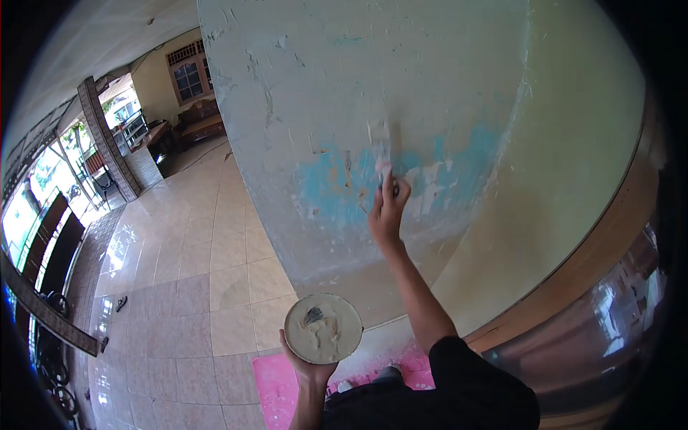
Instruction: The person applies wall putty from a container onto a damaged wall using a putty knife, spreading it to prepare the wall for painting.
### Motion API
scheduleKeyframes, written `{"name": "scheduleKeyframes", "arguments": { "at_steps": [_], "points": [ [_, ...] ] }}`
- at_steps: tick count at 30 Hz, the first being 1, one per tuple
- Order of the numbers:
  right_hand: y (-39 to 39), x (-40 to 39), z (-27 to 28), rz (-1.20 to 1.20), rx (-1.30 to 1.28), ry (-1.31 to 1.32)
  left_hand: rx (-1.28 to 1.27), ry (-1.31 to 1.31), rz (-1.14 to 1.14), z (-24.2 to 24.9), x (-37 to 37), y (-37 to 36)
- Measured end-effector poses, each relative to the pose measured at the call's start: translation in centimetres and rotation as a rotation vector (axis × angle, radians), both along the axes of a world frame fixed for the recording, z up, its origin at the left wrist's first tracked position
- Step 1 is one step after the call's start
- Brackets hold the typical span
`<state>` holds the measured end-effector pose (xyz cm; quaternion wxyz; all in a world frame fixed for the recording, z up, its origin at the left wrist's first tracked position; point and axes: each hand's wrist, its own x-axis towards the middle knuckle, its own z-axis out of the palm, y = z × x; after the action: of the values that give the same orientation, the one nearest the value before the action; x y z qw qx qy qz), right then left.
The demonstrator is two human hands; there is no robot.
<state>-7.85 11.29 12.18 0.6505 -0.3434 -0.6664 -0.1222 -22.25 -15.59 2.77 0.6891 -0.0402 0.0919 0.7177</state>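
My right hand (pixel 389 208) is raised to the wall (pixel 301 93), its fingers wrapped round the handle of a putty knife (pixel 383 152). The knife's blade points up and lies close against the wall, over a patch of turquoise paint (pixel 322 183) with pale smears and chipped spots. Lower down, my left hand (pixel 313 369) supports a round bowl (pixel 350 304) from beneath and the side. Pale grey putty (pixel 331 347) coats the inside of the bowl, with one dark patch in it.
Below me a pink mat (pixel 276 383) lies on the tiled floor (pixel 179 301). A wooden-framed glass panel (pixel 595 322) stands close on the right. Sandals (pixel 121 304) lie on the floor at left, near a dark metal gate. A wooden bench (pixel 201 118) stands far back.
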Motion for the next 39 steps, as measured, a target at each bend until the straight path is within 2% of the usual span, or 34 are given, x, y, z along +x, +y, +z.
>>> {"name": "scheduleKeyframes", "arguments": {
  "at_steps": [1, 4, 10, 12, 17, 20, 25, 27, 30, 32, 33, 35, 36, 37, 39],
  "points": [
    [0.6, -0.3, 1.5, -0.019, 0.058, 0.019, -0.001, 0.001, -0.002, 0.0, 0.0, 0.0],
    [2.3, -0.8, 2.1, 0.001, 0.001, 0.027, 0.007, -0.004, 0.007, 0.0, 0.1, 0.1],
    [-0.2, -0.1, -6.2, -0.001, -0.120, -0.013, 0.030, -0.003, 0.009, -0.5, 0.1, 0.3],
    [-0.2, 0.0, -6.6, 0.046, -0.150, 0.016, 0.042, 0.022, -0.001, -0.6, 0.2, 0.3],
    [1.9, -0.9, 1.0, -0.020, 0.045, 0.020, 0.028, 0.014, -0.004, 0.0, 0.3, 0.1],
    [2.2, -1.3, 2.2, -0.044, -0.003, -0.002, 0.057, 0.002, -0.004, -0.1, 0.4, 0.2],
    [-2.2, -0.4, -6.4, 0.010, -0.220, -0.023, 0.071, 0.016, -0.004, 0.3, 0.7, 0.1],
    [-6.2, 0.8, -9.6, 0.116, -0.262, 0.111, 0.057, -0.007, 0.014, 0.4, 0.6, 0.2],
    [-13.1, 3.9, -9.0, 0.077, -0.217, 0.138, 0.035, -0.002, 0.047, 2.0, 1.1, -0.1],
    [-16.5, 5.6, -8.2, 0.217, -0.371, 0.336, 0.048, -0.007, 0.017, 2.2, 1.1, 0.1],
    [-18.3, 6.5, -7.1, 0.203, -0.379, 0.334, 0.066, -0.007, 0.000, 2.3, 1.0, 0.0],
    [-21.8, 7.5, -4.7, 0.591, -0.720, 0.662, 0.058, -0.055, -0.033, 3.1, 0.7, -0.1],
    [-22.7, 7.2, -3.9, 0.640, -0.739, 0.720, 0.081, -0.049, -0.082, 3.5, 0.6, -0.1],
    [-23.6, 7.7, -2.8, 0.628, -0.751, 0.722, 0.100, -0.044, -0.129, 3.9, 0.5, -0.1],
    [-25.2, 8.9, -0.5, 0.809, -1.163, 0.608, 0.064, -0.010, -0.141, 4.4, 0.1, -0.1]
  ]
}}
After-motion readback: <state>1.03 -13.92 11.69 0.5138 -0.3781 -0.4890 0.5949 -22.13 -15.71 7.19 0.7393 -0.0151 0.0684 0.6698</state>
